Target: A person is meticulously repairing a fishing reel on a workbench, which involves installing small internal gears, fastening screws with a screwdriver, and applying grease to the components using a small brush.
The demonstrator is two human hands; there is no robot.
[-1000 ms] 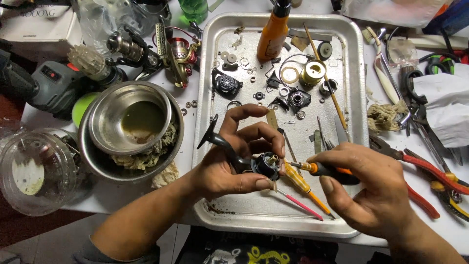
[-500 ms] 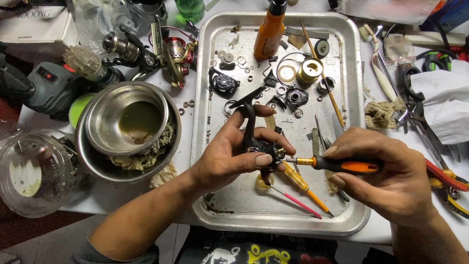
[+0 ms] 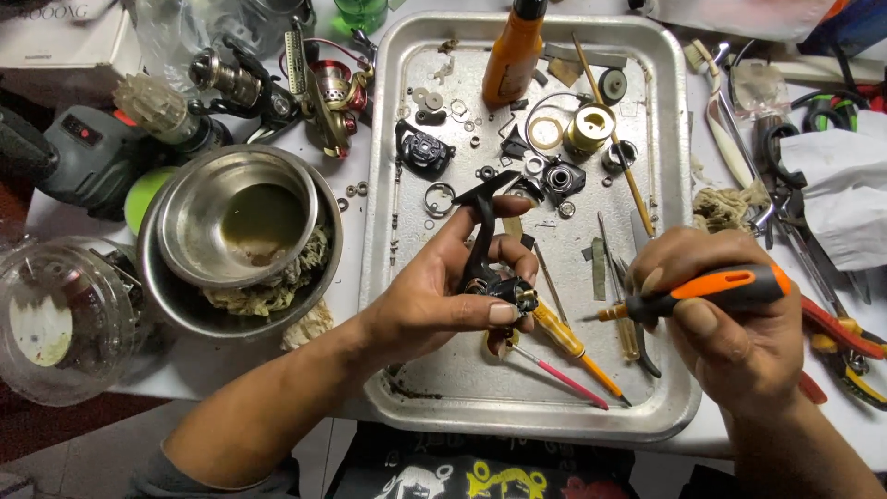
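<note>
Left hand (image 3: 434,300) pinches a black reel body (image 3: 488,268) over the metal tray (image 3: 517,416) – right hand (image 3: 739,323), at three o'clock, fists an orange-and-black screwdriver (image 3: 702,291), tip just beside the reel.

My left hand (image 3: 443,296): pinches a black reel body (image 3: 485,263), its stem pointing up, above the metal tray (image 3: 674,407). My right hand (image 3: 739,323): wraps an orange-and-black screwdriver (image 3: 702,291), tip aimed left, just short of the reel body. Tray: orange bottle (image 3: 513,51), brass spool (image 3: 591,127), washers, small black parts. Left of tray: nested steel bowls (image 3: 240,236).
</note>
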